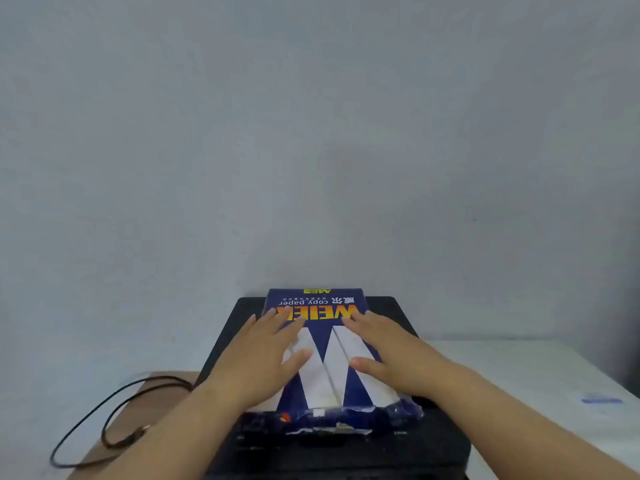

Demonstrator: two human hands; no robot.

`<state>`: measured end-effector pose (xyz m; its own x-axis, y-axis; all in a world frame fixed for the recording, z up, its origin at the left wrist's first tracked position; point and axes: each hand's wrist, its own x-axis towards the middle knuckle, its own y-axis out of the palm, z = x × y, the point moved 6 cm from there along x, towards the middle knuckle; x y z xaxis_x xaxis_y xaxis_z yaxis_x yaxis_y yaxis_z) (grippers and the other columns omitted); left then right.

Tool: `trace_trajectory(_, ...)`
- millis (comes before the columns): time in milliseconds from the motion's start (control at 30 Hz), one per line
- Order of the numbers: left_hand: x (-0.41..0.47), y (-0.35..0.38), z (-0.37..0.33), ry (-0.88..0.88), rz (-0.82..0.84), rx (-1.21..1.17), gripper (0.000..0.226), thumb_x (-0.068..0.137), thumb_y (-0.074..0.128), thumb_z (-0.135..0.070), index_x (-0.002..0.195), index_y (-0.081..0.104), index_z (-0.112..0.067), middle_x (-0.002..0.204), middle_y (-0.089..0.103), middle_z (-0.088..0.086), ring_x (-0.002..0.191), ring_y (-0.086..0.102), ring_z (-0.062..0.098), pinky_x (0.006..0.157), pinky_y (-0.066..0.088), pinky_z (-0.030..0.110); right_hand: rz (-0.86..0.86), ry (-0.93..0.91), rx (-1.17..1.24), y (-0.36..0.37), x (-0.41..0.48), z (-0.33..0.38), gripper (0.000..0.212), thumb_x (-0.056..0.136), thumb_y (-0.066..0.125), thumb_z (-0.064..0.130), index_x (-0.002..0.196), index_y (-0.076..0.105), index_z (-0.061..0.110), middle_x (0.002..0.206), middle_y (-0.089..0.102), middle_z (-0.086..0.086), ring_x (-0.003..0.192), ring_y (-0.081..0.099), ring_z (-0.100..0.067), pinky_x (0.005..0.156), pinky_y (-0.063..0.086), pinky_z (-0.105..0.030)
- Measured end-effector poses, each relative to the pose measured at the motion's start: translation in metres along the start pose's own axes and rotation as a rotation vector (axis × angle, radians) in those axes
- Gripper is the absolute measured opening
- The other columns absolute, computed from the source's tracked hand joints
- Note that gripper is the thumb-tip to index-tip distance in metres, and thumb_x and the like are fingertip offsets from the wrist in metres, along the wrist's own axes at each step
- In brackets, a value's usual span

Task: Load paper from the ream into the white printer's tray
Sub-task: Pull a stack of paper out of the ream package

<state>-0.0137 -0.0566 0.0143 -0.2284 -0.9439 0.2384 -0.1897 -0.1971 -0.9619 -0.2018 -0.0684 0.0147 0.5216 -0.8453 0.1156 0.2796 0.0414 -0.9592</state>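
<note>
Nearest me, the torn end of the blue wrapper (346,419) hangs crumpled over the front of a black machine (429,441). The ream (329,362) lies flat on top of that machine, its printed face up and its lettering upside down to me. My left hand (263,358) and right hand (391,355) rest palm-down on it, fingers straight and spread, gripping nothing. A dark cable (114,403) loops on the brown tabletop (166,407) to my left, a white surface (540,375) lies to my right, and a plain wall (311,133) stands behind.
</note>
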Motion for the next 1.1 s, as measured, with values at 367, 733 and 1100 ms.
trace_trajectory(367,0.041,0.057,0.012,-0.022,0.367,0.032,0.103,0.047,-0.004,-0.085,0.142,-0.004,-0.045,0.157,-0.012,-0.010,0.144,-0.012,0.015,0.116,-0.005,0.037,0.296,-0.067,-0.116,0.044,0.050,-0.027,0.062,0.094,0.030,0.053,0.148,0.001,0.038,0.158,-0.007,0.015,0.145,-0.009,-0.007,0.117,-0.004,-0.030)
trace_trajectory(733,0.040,0.057,0.012,-0.020,0.354,0.033,0.100,0.047,-0.006,-0.083,0.140,-0.006,-0.048,0.156,-0.011,-0.013,0.144,-0.011,0.012,0.116,-0.005,0.036,0.272,-0.110,-0.124,0.049,0.053,-0.032,0.061,0.095,0.027,0.054,0.147,0.001,0.038,0.158,-0.006,0.013,0.145,-0.008,-0.007,0.116,-0.004,-0.029)
trace_trajectory(1100,0.041,0.064,0.014,-0.009,0.389,0.070,0.097,0.052,-0.005,-0.084,0.141,-0.007,-0.046,0.156,-0.011,-0.010,0.144,-0.010,0.015,0.116,-0.003,0.038,0.116,-0.072,0.098,0.026,0.003,-0.038,0.038,0.098,0.038,0.036,0.134,0.048,0.032,0.145,0.041,0.017,0.134,0.034,0.001,0.113,0.025,-0.021)
